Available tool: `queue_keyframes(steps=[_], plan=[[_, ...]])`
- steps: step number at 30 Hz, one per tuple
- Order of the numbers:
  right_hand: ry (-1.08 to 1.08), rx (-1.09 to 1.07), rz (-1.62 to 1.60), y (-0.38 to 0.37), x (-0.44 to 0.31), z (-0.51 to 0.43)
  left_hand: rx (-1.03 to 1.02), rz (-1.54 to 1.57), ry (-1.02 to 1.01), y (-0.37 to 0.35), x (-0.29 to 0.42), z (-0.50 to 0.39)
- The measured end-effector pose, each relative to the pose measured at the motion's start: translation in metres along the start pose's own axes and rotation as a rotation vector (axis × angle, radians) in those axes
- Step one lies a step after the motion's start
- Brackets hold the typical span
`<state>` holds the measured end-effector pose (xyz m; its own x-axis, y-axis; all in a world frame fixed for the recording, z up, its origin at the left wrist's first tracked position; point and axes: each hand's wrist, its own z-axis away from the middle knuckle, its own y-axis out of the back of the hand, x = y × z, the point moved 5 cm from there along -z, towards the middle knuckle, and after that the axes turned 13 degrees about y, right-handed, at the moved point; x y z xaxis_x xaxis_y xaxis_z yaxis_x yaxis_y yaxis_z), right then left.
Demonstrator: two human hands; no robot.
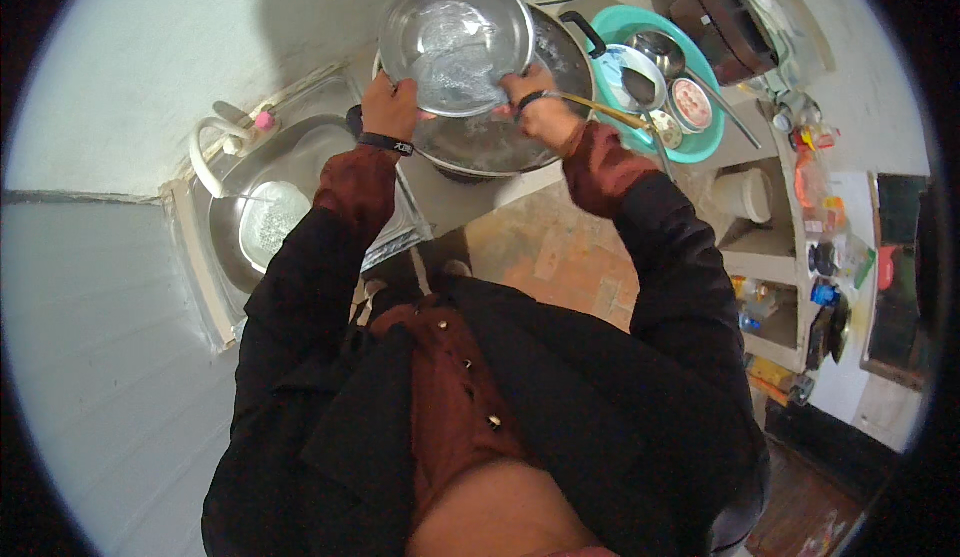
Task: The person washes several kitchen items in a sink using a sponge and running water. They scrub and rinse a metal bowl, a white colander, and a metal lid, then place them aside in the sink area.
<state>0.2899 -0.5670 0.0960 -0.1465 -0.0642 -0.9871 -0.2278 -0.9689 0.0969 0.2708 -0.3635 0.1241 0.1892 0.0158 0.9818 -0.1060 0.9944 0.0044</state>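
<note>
My left hand point(393, 109) grips the near left rim of a metal basin point(457, 39), and my right hand point(541, 105) grips its near right rim. Clear liquid, apparently water, lies in the basin. It is held over a large wide pan point(487, 144), which shows dark, wet-looking contents around it. A long yellowish handle point(604, 109) runs from beside my right wrist toward a turquoise tub point(705, 144); whether my right hand touches it I cannot tell. At the left, the white faucet point(204, 159) runs into a filled bowl point(274, 219) in the metal sink point(225, 257).
The turquoise tub holds several bowls and utensils. A dark appliance point(720, 21) stands against the wall beyond it. Shelves at the right hold a white bucket point(744, 194) and several bottles. A black pan handle point(585, 32) sticks out beside the tub. Brick flooring point(555, 249) shows below the counter.
</note>
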Motion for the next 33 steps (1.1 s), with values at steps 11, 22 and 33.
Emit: queue_keyframes(steps=[11, 22, 33], plan=[[0.934, -0.134, 0.682, 0.044, -0.098, -0.053, -0.164, 0.27, 0.351, -0.016, -0.016, -0.024], [1.385, -0.122, 0.757, 0.032, -0.172, 0.014, -0.134, 0.083, 0.171, -0.014, 0.0, -0.028], [0.709, -0.187, 0.984, 0.069, -0.106, -0.078, -0.244, 0.215, 0.148, 0.0, -0.002, -0.005]])
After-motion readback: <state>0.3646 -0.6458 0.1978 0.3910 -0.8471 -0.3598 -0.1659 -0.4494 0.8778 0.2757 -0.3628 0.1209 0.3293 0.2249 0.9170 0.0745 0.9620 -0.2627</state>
